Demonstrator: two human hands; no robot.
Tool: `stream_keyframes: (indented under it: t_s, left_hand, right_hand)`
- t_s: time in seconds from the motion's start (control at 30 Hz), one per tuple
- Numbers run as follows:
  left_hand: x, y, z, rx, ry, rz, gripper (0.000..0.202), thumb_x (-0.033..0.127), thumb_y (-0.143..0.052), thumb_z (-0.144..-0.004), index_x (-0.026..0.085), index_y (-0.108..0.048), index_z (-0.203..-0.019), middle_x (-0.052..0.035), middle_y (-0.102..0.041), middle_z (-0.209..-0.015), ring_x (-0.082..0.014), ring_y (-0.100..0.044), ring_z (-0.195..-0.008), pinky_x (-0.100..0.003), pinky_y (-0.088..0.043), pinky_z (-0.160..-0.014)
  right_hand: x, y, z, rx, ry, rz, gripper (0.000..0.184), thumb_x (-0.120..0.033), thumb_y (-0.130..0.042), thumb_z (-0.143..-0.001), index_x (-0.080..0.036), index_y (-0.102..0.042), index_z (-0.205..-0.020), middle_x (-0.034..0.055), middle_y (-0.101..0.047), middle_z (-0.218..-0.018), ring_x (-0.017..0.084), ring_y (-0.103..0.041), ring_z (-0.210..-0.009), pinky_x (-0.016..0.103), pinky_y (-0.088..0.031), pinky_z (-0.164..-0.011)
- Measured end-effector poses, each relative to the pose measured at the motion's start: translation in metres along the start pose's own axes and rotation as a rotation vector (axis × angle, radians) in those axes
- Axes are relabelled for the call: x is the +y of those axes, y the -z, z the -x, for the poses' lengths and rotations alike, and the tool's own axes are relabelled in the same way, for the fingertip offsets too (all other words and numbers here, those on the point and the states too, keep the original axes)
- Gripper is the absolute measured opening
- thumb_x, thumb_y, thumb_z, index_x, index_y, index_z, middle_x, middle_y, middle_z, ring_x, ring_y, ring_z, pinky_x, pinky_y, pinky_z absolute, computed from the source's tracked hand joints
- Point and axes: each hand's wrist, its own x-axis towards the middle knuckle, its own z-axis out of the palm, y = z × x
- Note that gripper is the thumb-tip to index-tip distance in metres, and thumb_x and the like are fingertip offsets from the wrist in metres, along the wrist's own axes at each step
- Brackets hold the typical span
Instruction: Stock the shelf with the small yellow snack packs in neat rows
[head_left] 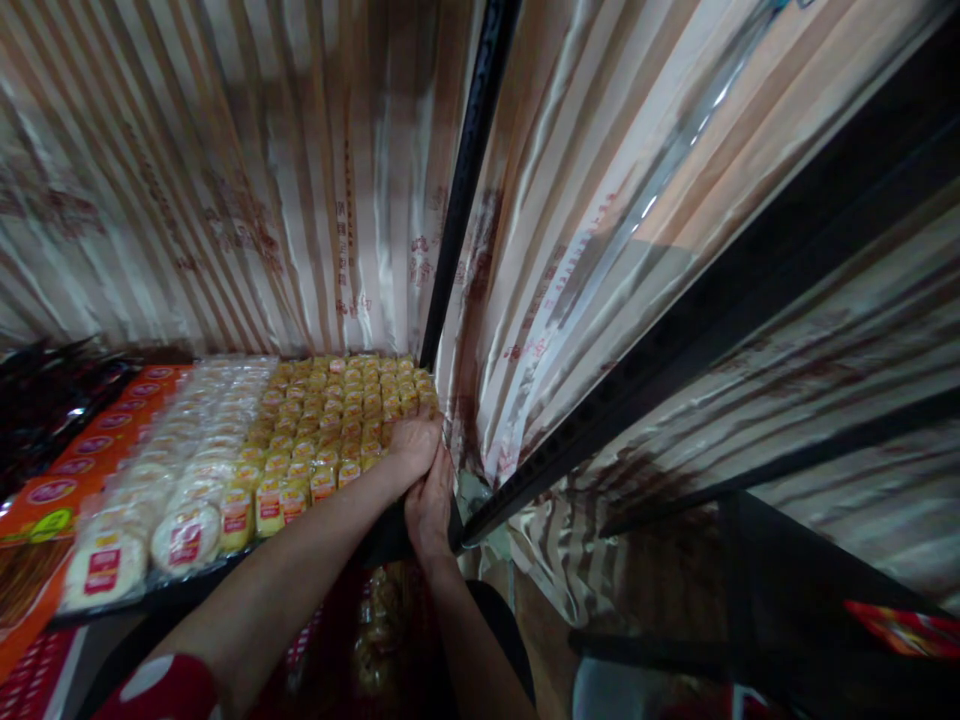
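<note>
My left hand [415,447] reaches across to the right end of a block of small yellow-wrapped packs [330,400] standing in rows. Its fingers bend down at the block's side. Just below and touching it, my right hand [430,515] points upward with its fingers pressed together. Both hands look closed near the shelf's corner; whatever lies between their fingers is hidden and blurred. Left of the yellow packs are two rows of round white pastries [184,537] in clear wrappers, each front one bearing a red label.
Orange packages [82,455] and dark shiny packets [45,410] lie farther left. A black upright post [469,180] stands behind the hands, and a thick black rail [637,390] slants to the right. Pleated printed cloth [337,200] hangs behind. A lower shelf holds wrapped goods [379,640].
</note>
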Motion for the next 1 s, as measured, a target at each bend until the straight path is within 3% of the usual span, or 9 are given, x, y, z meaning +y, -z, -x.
stream_keyframes:
  t_s: [0.2,0.33,0.53,0.67,0.77,0.87,1.0]
  left_hand:
    - [-0.001,0.003,0.001,-0.010,-0.009,-0.007,0.028,0.013,-0.038,-0.086,0.014,-0.058,-0.105,-0.0138,-0.055,-0.111,-0.0231,-0.060,-0.093,-0.031,-0.049,-0.070]
    - [-0.003,0.006,0.006,0.015,-0.023,-0.008,0.031,0.013,-0.040,-0.086,0.017,-0.054,-0.113,-0.0120,-0.052,-0.116,-0.0227,-0.058,-0.098,-0.030,-0.049,-0.073]
    - [-0.001,0.002,0.035,0.207,-0.044,0.176,0.025,0.017,-0.042,-0.086,0.019,-0.055,-0.108,-0.0068,-0.052,-0.115,-0.0164,-0.055,-0.098,-0.026,-0.047,-0.083]
    - [0.002,-0.014,0.086,0.297,-0.034,0.461,0.027,0.016,-0.035,-0.088,0.020,-0.059,-0.099,-0.0045,-0.057,-0.100,-0.0135,-0.056,-0.092,-0.024,-0.046,-0.085]
    - [-0.004,-0.042,0.140,0.313,-0.031,0.613,0.027,0.016,-0.034,-0.087,0.021,-0.060,-0.095,-0.0055,-0.057,-0.098,-0.0145,-0.055,-0.095,-0.026,-0.045,-0.087]
    - [-0.018,-0.080,0.195,0.186,0.069,0.681,0.028,0.015,-0.034,-0.086,0.020,-0.061,-0.090,-0.0059,-0.058,-0.093,-0.0139,-0.056,-0.089,-0.025,-0.046,-0.083]
    - [-0.042,-0.124,0.246,-0.149,0.320,0.719,0.024,0.012,-0.041,-0.083,0.018,-0.063,-0.090,-0.0056,-0.060,-0.100,-0.0136,-0.058,-0.092,-0.023,-0.044,-0.083]
  right_hand:
    - [0.004,0.000,0.005,-0.049,-0.025,0.063,0.055,-0.014,-0.031,-0.083,0.002,-0.033,-0.135,0.0228,-0.034,-0.140,0.025,-0.023,-0.135,0.046,-0.027,-0.106]
    - [0.006,-0.001,0.004,-0.063,-0.030,0.031,0.055,-0.016,-0.031,-0.083,-0.003,-0.031,-0.137,0.0197,-0.032,-0.143,0.025,-0.020,-0.136,0.047,-0.025,-0.107]
    - [0.008,0.003,0.009,-0.052,-0.003,-0.024,0.056,-0.017,-0.033,-0.082,-0.006,-0.032,-0.137,0.0195,-0.034,-0.142,0.025,-0.022,-0.136,0.049,-0.026,-0.107]
    - [-0.004,0.025,0.027,-0.031,0.053,-0.113,0.049,-0.026,-0.034,-0.086,-0.007,-0.038,-0.131,0.0191,-0.042,-0.135,0.024,-0.034,-0.129,0.046,-0.032,-0.104]
    - [-0.018,0.047,0.055,-0.039,-0.046,-0.235,0.038,-0.027,-0.031,-0.089,-0.014,-0.046,-0.122,0.0132,-0.055,-0.121,0.020,-0.051,-0.113,0.039,-0.041,-0.096]
    - [-0.026,0.057,0.092,-0.106,-0.113,-0.312,0.029,-0.028,-0.033,-0.089,-0.016,-0.054,-0.106,0.0097,-0.062,-0.100,0.018,-0.058,-0.097,0.035,-0.045,-0.088]
    - [-0.017,0.042,0.150,-0.387,-0.263,-0.265,0.029,-0.025,-0.036,-0.086,-0.016,-0.057,-0.104,0.0108,-0.063,-0.103,0.018,-0.058,-0.098,0.033,-0.044,-0.088]
